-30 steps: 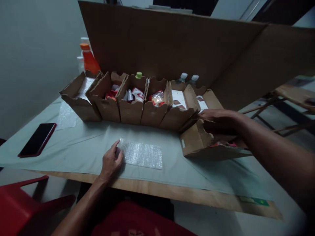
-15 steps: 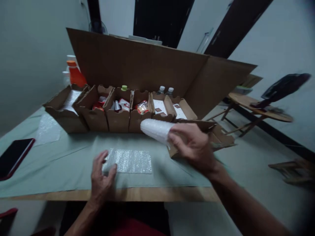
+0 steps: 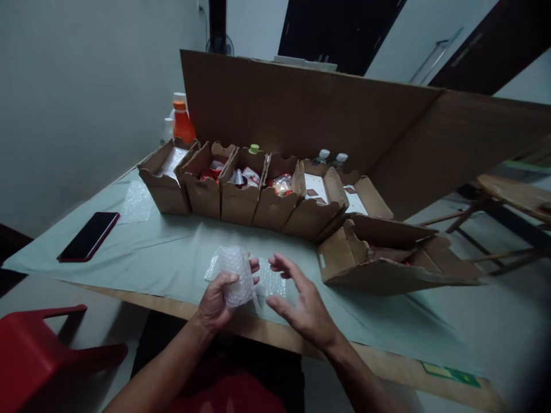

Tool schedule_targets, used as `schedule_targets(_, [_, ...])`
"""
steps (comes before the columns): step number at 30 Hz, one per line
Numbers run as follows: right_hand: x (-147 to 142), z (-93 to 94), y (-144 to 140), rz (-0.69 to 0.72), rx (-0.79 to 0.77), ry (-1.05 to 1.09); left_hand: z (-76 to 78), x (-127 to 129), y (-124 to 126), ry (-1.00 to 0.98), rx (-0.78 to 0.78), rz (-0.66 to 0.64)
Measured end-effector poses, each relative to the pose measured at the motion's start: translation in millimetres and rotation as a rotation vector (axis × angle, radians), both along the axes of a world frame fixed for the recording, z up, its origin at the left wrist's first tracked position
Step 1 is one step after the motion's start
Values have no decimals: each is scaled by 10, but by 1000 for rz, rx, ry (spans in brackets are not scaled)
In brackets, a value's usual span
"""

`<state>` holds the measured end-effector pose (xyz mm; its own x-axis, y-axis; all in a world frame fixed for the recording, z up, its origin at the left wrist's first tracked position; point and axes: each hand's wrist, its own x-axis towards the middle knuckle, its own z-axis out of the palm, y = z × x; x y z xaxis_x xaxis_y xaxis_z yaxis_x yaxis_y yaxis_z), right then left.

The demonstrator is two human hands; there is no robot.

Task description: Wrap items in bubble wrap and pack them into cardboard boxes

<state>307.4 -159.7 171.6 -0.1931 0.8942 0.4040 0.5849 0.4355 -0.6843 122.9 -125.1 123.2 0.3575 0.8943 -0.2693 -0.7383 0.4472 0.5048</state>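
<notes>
A bundle of bubble wrap (image 3: 237, 276) is gripped in my left hand (image 3: 219, 301), its thumb lying across the front and its fingertips showing past the right side. What is inside the bundle, if anything, cannot be made out. My right hand (image 3: 301, 304) is apart from it on the right, fingers and thumb spread, holding nothing. Beneath and behind the hands a flat sheet of bubble wrap (image 3: 275, 282) lies on the green cloth (image 3: 181, 246), partly covered by the bundle and the hands.
A row of cardboard bins (image 3: 241, 202) holds packets and white boxes. Another cardboard bin (image 3: 383, 275) lies at the right. A phone (image 3: 89, 236) and a bubble wrap piece (image 3: 136, 202) lie left. Behind rises a cardboard panel (image 3: 293, 109); an orange bottle (image 3: 183, 126) stands beside it.
The bubble wrap bundle has passed from my right hand to my left and come down nearer the table's front edge. My right hand has let go. The view has turned left.
</notes>
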Motion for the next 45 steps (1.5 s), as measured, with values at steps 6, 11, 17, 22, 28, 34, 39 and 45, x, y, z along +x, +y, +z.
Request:
schedule_targets(6, [-94,-98,132,-43,-161,195,-68,83,-79,42,79,-165])
schedule_targets(11, [134,164,165,-132,43,16,-192,-368,23,274,244,62])
schedule_targets(17, [49,576,217,71,260,-174,369,-431,230,942,862,123])
schedule_targets(22, [94,878,170,-90,294,30,548,-353,342,1185,905,-320])
schedule_targets(28, [561,578,-6,-436,168,290,235,-1027,335,1182,640,-558])
schedule_targets(34, [658,-445,91,-537,-122,192,320,-1344,652,1470,739,-476])
schedule_targets(39, [673,-809,20,-624,-115,-56,-119,-1120,750,2055,1152,-84])
schedule_targets(45, [860,126,-19,-400,209,-297,-543,-462,327,1800,1523,107])
